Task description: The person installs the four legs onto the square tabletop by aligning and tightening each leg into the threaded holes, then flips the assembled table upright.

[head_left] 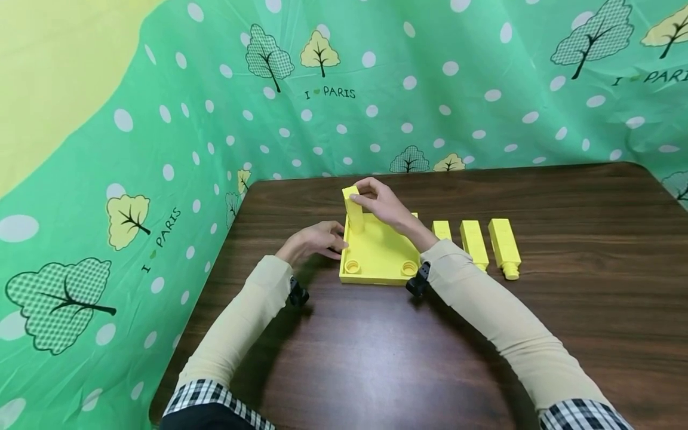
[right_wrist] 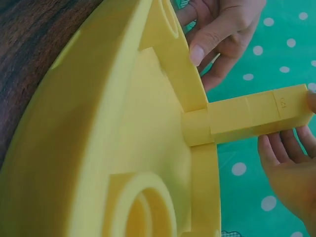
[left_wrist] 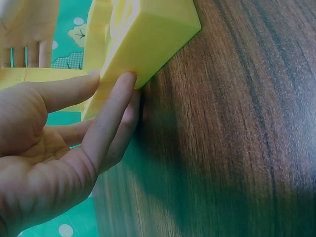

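A square yellow panel [head_left: 384, 248] with raised edges and round corner sockets lies on the table. My right hand [head_left: 386, 203] pinches the upper end of a yellow square post [head_left: 353, 209] between thumb and fingers. That post stands upright at the panel's far left corner, its round lower end [right_wrist: 196, 127] meeting the corner socket. Whether it is fully seated I cannot tell. At the panel's left side, my left hand [head_left: 318, 240] touches the edge with its thumb and extended fingers. Two near sockets [head_left: 352, 267] show; the right forearm partly covers the panel's right side.
Three more yellow posts [head_left: 504, 245] lie to the right of the panel, their round pegs toward me; the right sleeve partly hides two. Beneath everything is a dark wooden table [head_left: 344, 358]. Green dotted cloth [head_left: 376, 131] hangs behind and to the left.
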The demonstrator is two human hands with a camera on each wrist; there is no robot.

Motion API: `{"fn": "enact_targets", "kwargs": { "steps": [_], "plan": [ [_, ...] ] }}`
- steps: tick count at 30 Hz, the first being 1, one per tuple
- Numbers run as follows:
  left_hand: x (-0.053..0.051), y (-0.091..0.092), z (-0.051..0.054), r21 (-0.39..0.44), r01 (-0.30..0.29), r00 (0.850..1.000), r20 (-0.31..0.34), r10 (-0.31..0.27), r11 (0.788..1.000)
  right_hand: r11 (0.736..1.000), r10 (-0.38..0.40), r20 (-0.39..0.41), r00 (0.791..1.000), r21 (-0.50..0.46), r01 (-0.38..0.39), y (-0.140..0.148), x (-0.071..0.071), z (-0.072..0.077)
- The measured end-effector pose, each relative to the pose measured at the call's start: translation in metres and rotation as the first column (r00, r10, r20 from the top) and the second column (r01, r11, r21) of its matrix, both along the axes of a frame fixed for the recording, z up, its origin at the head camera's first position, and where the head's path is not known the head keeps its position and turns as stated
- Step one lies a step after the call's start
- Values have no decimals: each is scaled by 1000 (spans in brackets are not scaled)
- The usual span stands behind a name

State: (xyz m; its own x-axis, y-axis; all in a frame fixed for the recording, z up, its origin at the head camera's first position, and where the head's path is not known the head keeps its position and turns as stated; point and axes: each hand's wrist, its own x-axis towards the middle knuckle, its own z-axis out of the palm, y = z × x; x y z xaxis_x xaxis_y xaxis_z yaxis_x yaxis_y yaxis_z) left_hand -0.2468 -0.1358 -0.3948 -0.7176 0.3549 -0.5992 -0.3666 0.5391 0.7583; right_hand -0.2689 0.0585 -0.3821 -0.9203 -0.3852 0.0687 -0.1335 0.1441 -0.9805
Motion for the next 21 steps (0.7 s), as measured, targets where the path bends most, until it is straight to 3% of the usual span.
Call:
{"fn": "enact_targets", "kwargs": {
  "steps": [10, 21],
  "plan": [
    [0, 1, 2, -6, -2, 1000, 4, 2, 1000, 984, -81, -145, 986, 147, 103, -1, 2, -1],
    [1, 2, 1, 5, -15, 1000, -1, 15, 1000, 974, -117, -225, 967, 163, 155, -3, 5, -5]
  ]
}}
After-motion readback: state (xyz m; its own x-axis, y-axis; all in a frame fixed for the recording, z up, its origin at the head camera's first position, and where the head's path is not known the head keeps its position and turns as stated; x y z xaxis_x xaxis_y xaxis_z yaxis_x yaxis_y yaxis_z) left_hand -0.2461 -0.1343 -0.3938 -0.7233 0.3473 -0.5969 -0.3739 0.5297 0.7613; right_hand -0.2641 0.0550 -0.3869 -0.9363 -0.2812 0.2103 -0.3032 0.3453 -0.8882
